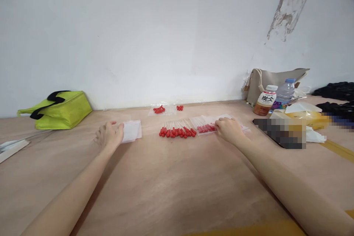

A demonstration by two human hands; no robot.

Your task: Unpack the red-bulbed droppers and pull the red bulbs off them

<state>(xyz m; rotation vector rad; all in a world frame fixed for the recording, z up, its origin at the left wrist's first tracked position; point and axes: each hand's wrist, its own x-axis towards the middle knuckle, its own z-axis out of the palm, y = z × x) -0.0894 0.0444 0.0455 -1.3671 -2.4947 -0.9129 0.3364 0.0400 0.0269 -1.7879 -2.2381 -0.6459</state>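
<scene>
My left hand (109, 135) is at a small stack of thin plastic bags (131, 131), fingers curved and apart, thumb by the stack's near edge. My right hand (229, 129) has its fingers pressed together on filled clear plastic bags (205, 125), where red-tipped sticks show through; its fingertips are partly hidden. Between the hands lies a row of loose pale sticks with red bulb-shaped tips (177, 132), tips toward me. Behind them, clear plastic holds loose red pieces (159, 109), with a smaller red cluster (180, 108) beside it.
A lime-green bag (65, 110) with black handles sits at the left. On the right stand a brown drink bottle (265, 101), a clear bottle (286, 92) and a beige bag (272, 75). A blurred dark object (282, 132) lies near my right forearm. A white wall (149, 37) closes the back.
</scene>
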